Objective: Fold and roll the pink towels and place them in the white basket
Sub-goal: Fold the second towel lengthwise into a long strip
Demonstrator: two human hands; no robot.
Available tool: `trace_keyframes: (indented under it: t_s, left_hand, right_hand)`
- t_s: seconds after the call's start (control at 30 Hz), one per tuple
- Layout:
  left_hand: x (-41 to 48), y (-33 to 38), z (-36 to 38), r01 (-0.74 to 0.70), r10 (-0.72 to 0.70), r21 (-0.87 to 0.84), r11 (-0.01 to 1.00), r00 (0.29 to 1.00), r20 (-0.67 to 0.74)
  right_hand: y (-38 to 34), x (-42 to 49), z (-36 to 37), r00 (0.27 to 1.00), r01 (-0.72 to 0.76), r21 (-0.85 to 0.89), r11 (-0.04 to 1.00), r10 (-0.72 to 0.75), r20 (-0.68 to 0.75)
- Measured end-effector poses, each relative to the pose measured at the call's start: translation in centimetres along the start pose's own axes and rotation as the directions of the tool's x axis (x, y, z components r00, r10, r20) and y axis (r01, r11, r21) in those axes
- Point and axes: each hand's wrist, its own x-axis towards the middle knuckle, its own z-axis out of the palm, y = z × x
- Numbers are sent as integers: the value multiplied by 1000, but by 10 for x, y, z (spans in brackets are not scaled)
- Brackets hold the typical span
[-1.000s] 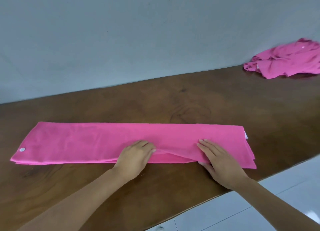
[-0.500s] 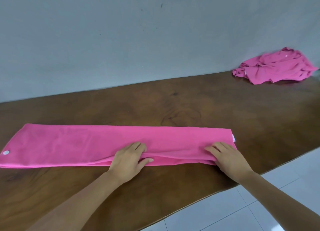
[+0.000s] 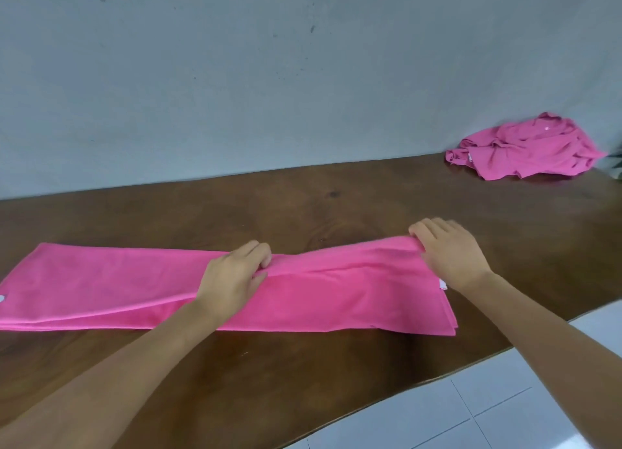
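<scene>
Lying lengthwise along the near part of the table (image 3: pixel 336 206), the towel (image 3: pixel 101 287) is already a long narrow strip of several layers, its edges stacked at the right end. The left hand (image 3: pixel 235 275) pinches its far edge near the middle, fingers curled into the cloth. The right hand (image 3: pixel 451 253) grips the same edge at the right end, knuckles up, and the cloth between the two rises in a low ridge off the wood. I judge that a lengthwise fold is in hand or being tidied; rolling has not begun, and nothing here is a roll.

A small white tag (image 3: pixel 443 284) shows at the right end, just under the right wrist, and a white dot (image 3: pixel 2 298) at the left end by the frame's edge.

Farther off, at the table's far right against the wall (image 3: pixel 303 78), a pile (image 3: pixel 525 150) of more pink cloth lies crumpled and unfolded, so most of the job looks left. No basket is in view, so what it holds cannot be told. White floor tiles (image 3: pixel 505 408) show below the table's near edge.
</scene>
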Motion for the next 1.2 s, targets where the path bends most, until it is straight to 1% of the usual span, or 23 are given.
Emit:
trace_keyframes:
  t_s: [0.07, 0.1, 0.17, 0.23, 0.27, 0.3, 0.37, 0.43, 0.5, 0.6, 0.67, 0.77, 0.8, 0.87, 0.97, 1.07, 1.2]
  left_hand:
    - [1, 4, -3, -14, 15, 15, 1000, 998, -69]
    - [-4, 4, 0, -41, 42, 13, 999, 997, -66]
    - [-23, 1, 17, -113, 114, -27, 993, 993, 36]
    - [-46, -4, 36, -187, 194, -56, 981, 969, 154]
    - [-53, -7, 43, -202, 211, -66, 977, 961, 177]
    - [-56, -8, 47, -193, 205, -83, 978, 962, 182]
    - [-55, -7, 49, -152, 171, -110, 982, 968, 186]
    - [-53, -6, 48, -159, 179, -111, 981, 963, 203]
    - [-51, -7, 48, -167, 190, -120, 979, 956, 223]
    - [-48, -7, 45, -165, 194, -138, 977, 951, 239]
    - [-47, -5, 44, -165, 198, -159, 973, 955, 219]
    - [-45, -4, 41, -167, 200, -174, 970, 962, 187]
    - [-45, -4, 41, -176, 209, -170, 970, 956, 205]
    - [-47, -4, 42, -193, 228, -157, 969, 940, 255]
    - [-47, -4, 40, -173, 210, -147, 974, 933, 294]
    - [-40, -6, 35, -145, 179, -134, 980, 941, 286]
    - [-23, -19, 27, -106, 116, -51, 993, 948, 296]
  right_hand:
    - [7, 1, -8, 996, 13, -67, 998, -19, -91]
    - [9, -7, -9, 996, 25, -88, 996, -33, -84]
    - [5, -43, -4, 996, 86, -95, 992, -84, 21]
    - [-4, -91, 8, 978, 137, -49, 989, -128, 162]
    - [-8, -112, 14, 969, 144, -13, 989, -138, 203]
    - [-12, -129, 18, 966, 127, 23, 992, -129, 222]
    - [-17, -148, 24, 973, 52, 63, 997, -64, 223]
    - [-19, -150, 24, 979, 33, 59, 998, -44, 197]
    - [-21, -149, 21, 981, 68, 66, 996, -78, 177]
    - [-22, -148, 14, 982, 61, 73, 995, -73, 175]
    - [-22, -148, 8, 985, 36, 78, 996, -49, 167]
    - [-24, -148, -1, 991, 37, 92, 995, -48, 127]
    - [-25, -149, -1, 988, 54, 100, 993, -68, 140]
    - [-29, -154, -2, 981, 43, 112, 993, -63, 182]
    - [-34, -154, -5, 969, -50, 141, 989, 14, 245]
    - [-40, -138, -8, 957, -98, 153, 983, 51, 285]
    - [-67, -91, -7, 938, -202, 192, 960, 134, 320]
